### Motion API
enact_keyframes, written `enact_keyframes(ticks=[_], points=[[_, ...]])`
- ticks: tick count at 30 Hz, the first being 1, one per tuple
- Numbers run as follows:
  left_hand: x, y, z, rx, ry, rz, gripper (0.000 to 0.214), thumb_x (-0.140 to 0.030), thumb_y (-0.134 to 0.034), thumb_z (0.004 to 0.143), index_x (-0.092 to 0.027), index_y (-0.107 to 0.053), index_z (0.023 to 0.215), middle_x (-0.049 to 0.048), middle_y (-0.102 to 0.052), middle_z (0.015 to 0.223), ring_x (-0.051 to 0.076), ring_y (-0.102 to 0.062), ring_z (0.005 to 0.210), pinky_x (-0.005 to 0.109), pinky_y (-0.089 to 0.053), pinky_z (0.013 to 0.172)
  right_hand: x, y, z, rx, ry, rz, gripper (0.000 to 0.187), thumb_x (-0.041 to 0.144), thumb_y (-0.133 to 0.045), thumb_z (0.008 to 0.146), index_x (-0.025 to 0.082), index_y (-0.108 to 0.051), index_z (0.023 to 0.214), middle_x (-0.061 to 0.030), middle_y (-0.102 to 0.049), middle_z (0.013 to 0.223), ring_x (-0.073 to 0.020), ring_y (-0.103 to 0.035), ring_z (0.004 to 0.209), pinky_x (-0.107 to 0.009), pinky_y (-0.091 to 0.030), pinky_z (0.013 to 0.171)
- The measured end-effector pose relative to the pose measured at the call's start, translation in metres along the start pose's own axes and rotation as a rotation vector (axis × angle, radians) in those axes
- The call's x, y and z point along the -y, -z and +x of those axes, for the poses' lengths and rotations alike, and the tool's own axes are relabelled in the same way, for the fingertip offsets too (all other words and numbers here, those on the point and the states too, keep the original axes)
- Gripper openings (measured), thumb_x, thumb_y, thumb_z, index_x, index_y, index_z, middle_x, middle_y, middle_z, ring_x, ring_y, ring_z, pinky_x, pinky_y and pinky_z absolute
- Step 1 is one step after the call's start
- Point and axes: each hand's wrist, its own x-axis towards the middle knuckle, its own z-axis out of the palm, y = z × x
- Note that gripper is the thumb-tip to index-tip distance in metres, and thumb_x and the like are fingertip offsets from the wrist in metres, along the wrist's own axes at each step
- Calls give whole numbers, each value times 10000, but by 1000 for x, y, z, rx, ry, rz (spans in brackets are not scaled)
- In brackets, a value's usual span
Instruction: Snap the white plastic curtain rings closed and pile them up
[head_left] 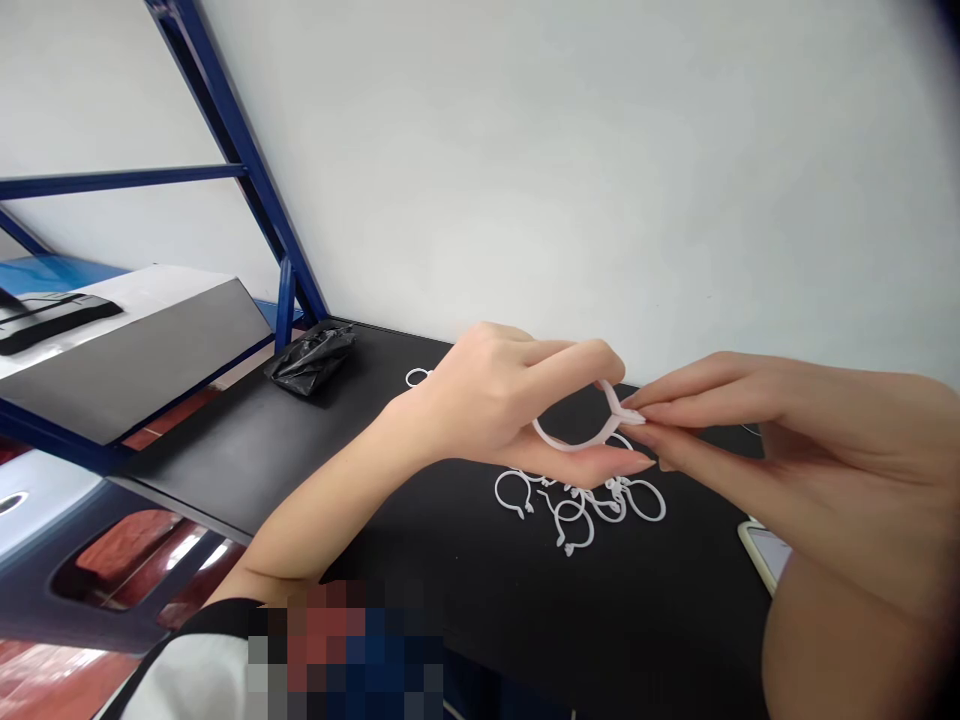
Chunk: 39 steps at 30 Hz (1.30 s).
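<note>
Above the black table, my left hand [517, 400] is curled round a white plastic curtain ring [574, 447], fingers over its top and thumb beneath. My right hand [750, 420] pinches the ring's joined ends between fingertips and thumb, at the ring's right side. Part of the ring is hidden behind my left fingers. Below both hands, several more white rings [574, 522] lie in a loose pile on the table, some with their ends apart. Another ring [417, 377] shows partly behind my left wrist.
The black table [465, 600] runs along a pale wall. A crumpled black plastic bag [313, 360] lies near its far left corner. At the right, a phone [765, 552] is partly covered by my right arm. Blue metal framing [240, 140] and a grey chair back [172, 560] stand at the left.
</note>
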Motion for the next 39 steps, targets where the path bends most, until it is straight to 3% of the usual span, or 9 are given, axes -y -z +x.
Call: enact_keyframes(ticks=[14,20,23,25,27,30,34,37,39], points=[[0,3,-1,102,52,17,446,-598,-623,811,-168,-548,903,-92,-484,567,45,-335,452,200,-269,431,-5,2,-4,-56,-34,19,149,150,-726,793,279,-663,750,45,-729,777,-164,-693,708,-330,-531,625],[2,5,0,470,281,84,414,-551,-491,910,-167,-536,1056,-45,-576,682,64,-412,473,214,-274,462,-29,-4,-1,-35,-82,115,113,183,-733,788,287,-687,783,35,-713,770,-166,-651,648,-339,-524,596],[11,-2,-2,666,379,123,352,-495,-450,944,-177,-535,1070,-7,-624,815,84,-462,531,229,-307,514,-46,-16,4,81,-219,131,26,256,-713,813,256,-701,790,27,-699,717,-124,-608,572,-295,-508,584],[20,-7,-5,801,446,152,310,-439,-461,941,-189,-539,1106,27,-636,952,103,-524,610,239,-348,569,-59,-25,6,224,-354,121,91,321,-690,825,234,-705,803,23,-673,644,-118,-602,557,-273,-480,568],[32,-10,-10,980,574,195,322,-392,-479,929,-223,-524,1200,55,-622,1117,141,-598,782,251,-399,674,-78,-32,6,434,-494,128,192,396,-654,841,217,-709,882,14,-663,615,-135,-623,574,-270,-464,561],[54,-10,-19,1234,825,262,385,-378,-585,857,-217,-564,1206,88,-622,1202,209,-623,961,268,-441,759,-118,-37,-2,817,-759,48,414,449,-662,821,218,-639,1164,-43,-743,935,-184,-694,818,-288,-516,712],[81,-8,-31,1418,1080,329,456,-451,-675,772,-148,-657,1111,153,-691,1099,264,-674,850,319,-494,714,-169,-42,-20,938,-949,-101,461,338,-753,743,96,-647,1121,-138,-739,887,-251,-697,791,-337,-533,673],[92,-11,-36,1487,1196,328,547,-485,-713,747,-148,-641,1171,151,-719,1063,270,-691,846,329,-519,732,-187,-51,-28,1036,-999,-123,402,329,-767,752,119,-662,1079,-93,-726,813,-229,-686,782,-317,-539,674],[95,-14,-39,1536,1256,297,587,-479,-746,733,-161,-621,1211,129,-739,1013,248,-700,818,320,-533,740,-190,-59,-31,1108,-1012,-132,322,341,-704,835,141,-649,1082,-71,-708,911,-196,-672,827,-326,-553,724]])
